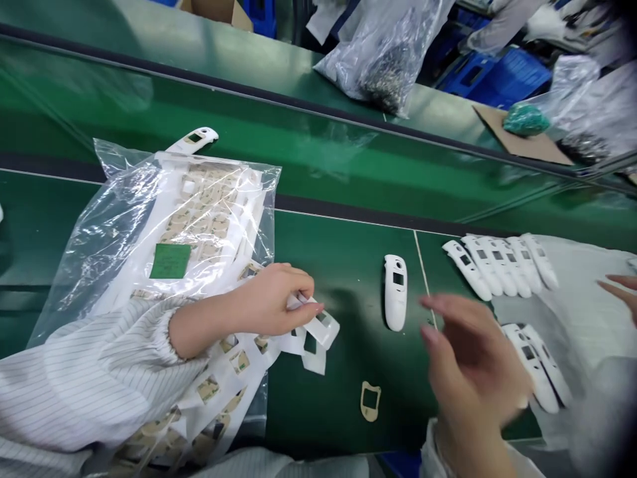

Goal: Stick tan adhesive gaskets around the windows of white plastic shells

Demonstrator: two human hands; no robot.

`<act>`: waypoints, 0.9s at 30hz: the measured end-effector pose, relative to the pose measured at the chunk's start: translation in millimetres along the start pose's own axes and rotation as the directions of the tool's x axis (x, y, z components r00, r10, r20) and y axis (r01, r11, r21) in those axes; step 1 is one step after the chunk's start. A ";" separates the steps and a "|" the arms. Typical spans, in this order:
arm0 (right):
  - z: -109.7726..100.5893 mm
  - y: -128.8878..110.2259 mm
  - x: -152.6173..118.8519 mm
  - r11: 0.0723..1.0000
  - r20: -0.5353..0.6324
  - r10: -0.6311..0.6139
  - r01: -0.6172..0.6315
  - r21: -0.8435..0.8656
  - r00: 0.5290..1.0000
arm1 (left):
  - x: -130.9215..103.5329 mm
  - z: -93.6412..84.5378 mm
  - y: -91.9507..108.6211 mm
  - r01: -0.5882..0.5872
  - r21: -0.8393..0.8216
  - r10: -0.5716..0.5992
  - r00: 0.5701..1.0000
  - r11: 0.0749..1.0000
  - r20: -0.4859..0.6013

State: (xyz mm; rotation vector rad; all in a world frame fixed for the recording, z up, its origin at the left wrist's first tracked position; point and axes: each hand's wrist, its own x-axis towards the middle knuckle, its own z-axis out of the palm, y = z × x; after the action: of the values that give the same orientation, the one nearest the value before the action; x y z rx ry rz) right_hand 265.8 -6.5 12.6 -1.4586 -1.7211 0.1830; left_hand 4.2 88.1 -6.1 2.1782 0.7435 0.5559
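My left hand is closed in a pinch on a small white window piece with a rectangular opening. More flat white pieces lie beneath it, beside the adhesive sticker sheets under my forearm. My right hand is slightly blurred, with thumb and fingers apart and nothing between them. To its left a white handheld device shell with a dark square window lies on the green table. Nearer the front edge is a loose tan adhesive sticker, frame-shaped.
A clear plastic bag of sticker sheets with a green label lies at left; another shell is behind it. Several white shells line the right, near another person's hand. Parts bags sit on the raised ledge.
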 end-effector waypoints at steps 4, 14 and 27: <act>10.6 59.8 8.1 0.991 0.134 0.075 -0.058 -0.123 0.988 | -0.9 1.2 -1.2 -0.003 0.018 0.003 1.000 1.000 0.025; 59.2 2.1 -21.8 0.931 0.207 0.106 -0.024 -0.363 0.973 | -2.2 2.7 5.4 -0.051 0.065 0.038 0.982 0.997 0.187; 44.0 5.3 12.8 0.974 0.010 0.224 -0.223 -0.044 0.975 | -9.4 1.6 13.6 -0.241 0.051 0.213 0.924 0.969 0.318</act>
State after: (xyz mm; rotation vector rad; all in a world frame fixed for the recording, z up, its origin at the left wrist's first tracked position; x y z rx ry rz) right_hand 240.8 23.6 -11.8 -1.6863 -1.5779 0.2792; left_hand 2.8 73.7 1.9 2.3787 0.3537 0.2850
